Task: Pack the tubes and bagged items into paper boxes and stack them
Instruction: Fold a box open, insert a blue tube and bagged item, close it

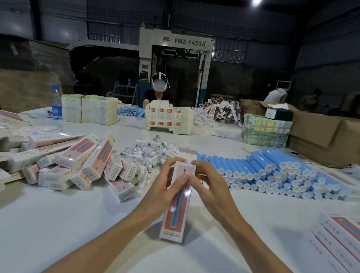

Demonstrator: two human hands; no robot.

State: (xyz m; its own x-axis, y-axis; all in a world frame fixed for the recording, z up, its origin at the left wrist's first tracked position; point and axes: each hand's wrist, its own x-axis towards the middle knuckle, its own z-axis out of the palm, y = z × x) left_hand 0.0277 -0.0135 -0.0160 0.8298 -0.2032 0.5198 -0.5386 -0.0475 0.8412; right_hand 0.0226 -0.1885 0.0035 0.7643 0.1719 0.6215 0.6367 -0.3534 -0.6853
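Head view: both hands grip a tall pink-and-white paper box [174, 222] held over the white table [241, 237], its top flap standing open. The left hand [162, 187] and the right hand [210, 188] curl round its upper part, thumbs pressed on the front face. Behind lie bagged items [150, 152], stacked blue tubes [282, 177] to the right, and a heap of packed boxes [77, 165] to the left.

held box [177, 201]: white, salmon-pink front panel, blue tube print. tubes [282, 177]: light blue, white caps. piled boxes [77, 160]: white and pink, rows of small marks, maybe reddish. bagged items [148, 153]: clear, white. table [74, 225] white. bottle [56, 104]: clear, blue label. cartons [331, 140] brown.
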